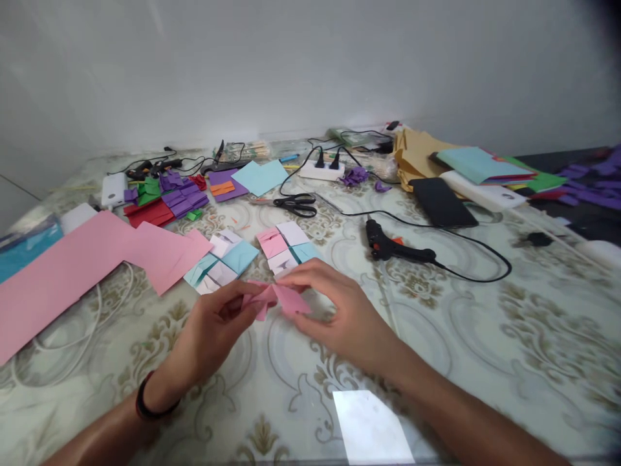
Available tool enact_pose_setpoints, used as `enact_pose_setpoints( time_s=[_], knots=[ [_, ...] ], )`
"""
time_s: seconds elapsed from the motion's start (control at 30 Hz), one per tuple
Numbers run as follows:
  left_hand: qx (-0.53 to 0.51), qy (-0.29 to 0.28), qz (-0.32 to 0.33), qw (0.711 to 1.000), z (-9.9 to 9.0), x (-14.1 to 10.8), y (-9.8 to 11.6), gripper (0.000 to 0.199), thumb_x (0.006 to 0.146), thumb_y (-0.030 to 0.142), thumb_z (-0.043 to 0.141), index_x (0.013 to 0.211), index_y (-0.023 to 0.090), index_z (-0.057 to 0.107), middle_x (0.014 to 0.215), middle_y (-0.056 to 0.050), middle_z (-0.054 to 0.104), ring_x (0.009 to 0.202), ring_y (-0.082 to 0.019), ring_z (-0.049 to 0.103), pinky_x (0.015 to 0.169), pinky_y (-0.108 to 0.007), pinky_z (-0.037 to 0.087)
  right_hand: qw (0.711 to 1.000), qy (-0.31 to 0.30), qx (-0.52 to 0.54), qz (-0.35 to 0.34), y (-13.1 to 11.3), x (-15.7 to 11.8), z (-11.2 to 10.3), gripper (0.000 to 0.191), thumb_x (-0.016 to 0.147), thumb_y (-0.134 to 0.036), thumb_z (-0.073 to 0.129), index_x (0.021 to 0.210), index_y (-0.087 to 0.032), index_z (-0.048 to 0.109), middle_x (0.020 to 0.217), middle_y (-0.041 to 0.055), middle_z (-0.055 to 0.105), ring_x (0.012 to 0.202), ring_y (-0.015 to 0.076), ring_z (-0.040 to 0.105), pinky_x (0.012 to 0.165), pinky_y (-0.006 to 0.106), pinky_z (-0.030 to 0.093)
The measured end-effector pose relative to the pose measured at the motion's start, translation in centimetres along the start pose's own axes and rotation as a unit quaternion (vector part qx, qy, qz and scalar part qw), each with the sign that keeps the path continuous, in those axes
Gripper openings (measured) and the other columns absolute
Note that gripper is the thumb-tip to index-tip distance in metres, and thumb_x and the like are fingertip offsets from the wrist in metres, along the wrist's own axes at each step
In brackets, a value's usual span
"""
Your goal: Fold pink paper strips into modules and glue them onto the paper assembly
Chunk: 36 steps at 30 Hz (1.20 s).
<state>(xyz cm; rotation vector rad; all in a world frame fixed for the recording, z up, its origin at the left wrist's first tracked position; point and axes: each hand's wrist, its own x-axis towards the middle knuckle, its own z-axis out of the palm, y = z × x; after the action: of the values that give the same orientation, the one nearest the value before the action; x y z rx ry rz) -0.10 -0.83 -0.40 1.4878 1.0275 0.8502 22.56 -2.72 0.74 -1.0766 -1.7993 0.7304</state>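
Note:
Between my two hands, just above the patterned table cover, is a folded piece of pink paper (291,299) with raised flaps. My left hand (213,323) pinches its left side between thumb and fingers. On the other side, my right hand (334,307) grips the right flap, thumb below and fingers on top. Right behind my hands lie folded squares of white and light blue paper (241,257), and a second group with a pink square (272,242) among white and blue ones. My fingers partly cover that second group.
Pink sheets (72,272) lie at left beside a white cable. Black-handled scissors (295,204), a glue gun (395,246) with its cord and a phone (444,202) lie beyond my hands. Farther back are a power strip (323,169), purple folded strips (184,196) and stacked coloured paper (485,165).

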Motion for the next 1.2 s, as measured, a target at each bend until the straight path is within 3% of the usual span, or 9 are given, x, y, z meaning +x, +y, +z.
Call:
enact_pose_setpoints(
  time_s=[0.13,0.2,0.3,0.47,0.6,0.73,0.9,1.0,1.2],
  knots=[
    [0.110,0.029,0.039,0.993,-0.1,-0.3,0.6,0.023,0.094,0.033,0.073,0.115,0.024,0.077,0.113,-0.007,0.080,0.100,-0.022,0.075,0.088,-0.033,0.061,0.996,-0.085,0.014,0.019,-0.3,0.4,-1.1,0.055,0.078,-0.033,0.090,0.129,-0.027,0.069,0.102,0.0036,0.065,0.093,0.0194,0.065,0.088,0.034,0.057],
    [0.112,0.018,0.046,0.992,-0.1,-0.5,1.2,0.028,0.095,0.033,0.071,0.121,0.025,0.076,0.121,-0.007,0.079,0.105,-0.024,0.075,0.091,-0.035,0.061,0.994,-0.098,0.031,0.026,-0.4,0.5,-1.4,0.044,0.085,-0.034,0.085,0.126,-0.027,0.071,0.094,0.0011,0.067,0.083,0.0164,0.063,0.080,0.030,0.055],
    [0.124,0.016,0.051,0.991,-0.4,-0.7,1.7,0.031,0.101,0.037,0.061,0.125,0.024,0.076,0.111,-0.007,0.080,0.095,-0.024,0.074,0.081,-0.035,0.060,0.994,-0.092,0.044,0.033,-0.4,0.6,-1.3,0.019,0.094,-0.028,0.075,0.112,-0.024,0.075,0.093,0.0011,0.073,0.080,0.0150,0.065,0.076,0.028,0.054],
    [0.066,-0.009,0.030,0.997,-0.9,-0.8,1.3,0.034,0.102,0.033,0.059,0.132,0.025,0.074,0.087,-0.005,0.078,0.076,-0.022,0.071,0.063,-0.031,0.056,0.999,-0.033,0.009,0.006,-0.2,0.7,-0.9,0.013,0.091,-0.018,0.075,0.102,-0.024,0.077,0.100,0.0035,0.077,0.091,0.0177,0.074,0.084,0.030,0.058],
    [0.024,-0.044,0.066,0.997,-1.1,-0.5,1.0,0.036,0.098,0.018,0.061,0.131,0.030,0.072,0.125,-0.009,0.074,0.117,-0.026,0.070,0.090,-0.034,0.060,1.000,0.010,0.003,-0.007,0.0,0.7,-1.3,0.010,0.090,-0.017,0.077,0.095,-0.024,0.080,0.096,0.0029,0.080,0.087,0.0180,0.076,0.081,0.029,0.060],
    [0.146,-0.060,0.157,0.975,-1.1,-0.2,1.0,0.040,0.095,0.011,0.063,0.130,0.030,0.068,0.152,-0.009,0.057,0.143,-0.027,0.052,0.116,-0.043,0.048,1.000,0.008,0.013,-0.012,0.1,0.9,-2.1,0.006,0.090,-0.020,0.079,0.094,-0.024,0.082,0.094,0.0032,0.081,0.085,0.0178,0.076,0.080,0.029,0.060],
    [0.245,-0.012,0.230,0.942,-1.0,-0.1,1.3,0.027,0.093,0.011,0.070,0.116,0.025,0.071,0.134,-0.008,0.068,0.123,-0.022,0.067,0.106,-0.037,0.054,0.999,-0.024,0.037,-0.026,0.1,1.0,-2.5,0.008,0.088,-0.019,0.081,0.095,-0.022,0.081,0.097,0.0035,0.080,0.088,0.0156,0.075,0.083,0.025,0.058],
    [0.197,-0.007,0.232,0.953,-1.3,-0.1,1.2,0.020,0.092,0.013,0.073,0.107,0.026,0.074,0.124,-0.005,0.073,0.113,-0.020,0.071,0.099,-0.033,0.055,0.996,-0.046,0.070,-0.016,0.1,1.0,-2.4,0.009,0.086,-0.020,0.083,0.095,-0.021,0.081,0.097,0.0033,0.080,0.087,0.0146,0.075,0.081,0.023,0.059],
    [0.091,-0.032,0.205,0.974,-1.4,-0.4,0.4,0.024,0.091,0.015,0.076,0.109,0.030,0.075,0.127,-0.005,0.072,0.117,-0.022,0.068,0.102,-0.035,0.052,0.987,-0.071,0.145,0.004,0.2,0.7,-1.5,0.016,0.089,-0.017,0.079,0.101,-0.027,0.084,0.099,0.0012,0.081,0.088,0.0136,0.076,0.083,0.023,0.059]
  ],
)
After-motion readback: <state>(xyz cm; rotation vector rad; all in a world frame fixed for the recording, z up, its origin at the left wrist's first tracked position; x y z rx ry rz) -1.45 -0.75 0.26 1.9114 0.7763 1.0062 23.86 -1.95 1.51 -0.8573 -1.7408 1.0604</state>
